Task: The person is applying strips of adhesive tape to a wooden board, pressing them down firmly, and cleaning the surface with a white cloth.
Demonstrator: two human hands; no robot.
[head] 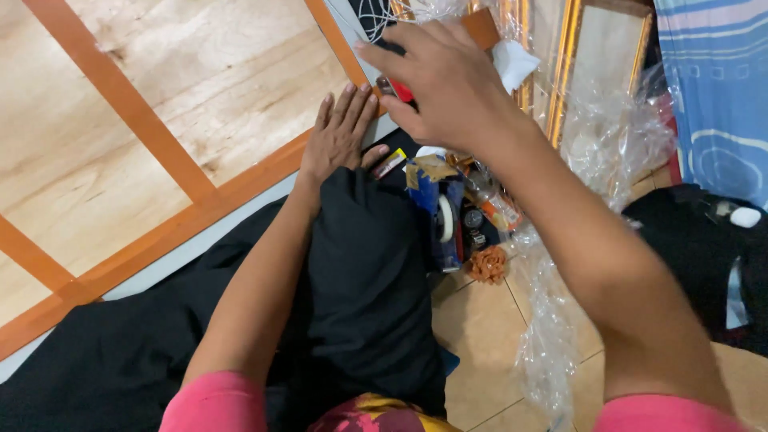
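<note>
My left hand [340,136] lies flat, fingers spread, on the orange edge strip [248,182] of a light wooden panel [200,88], just above my knee in black cloth [364,272]. My right hand [440,80] is raised over the panel's corner, its fingers curled around a small tool with a red part [402,92] that is mostly hidden under the palm. Both sleeves are pink.
A heap of small items lies beside my knee on the tiled floor: a roll of tape [446,218], a blue pack [428,204], a small bottle [498,206] and an orange flower-shaped piece [488,264]. Crumpled clear plastic wrap [616,136] trails right. A framed panel [600,48] and blue cloth [712,88] stand behind.
</note>
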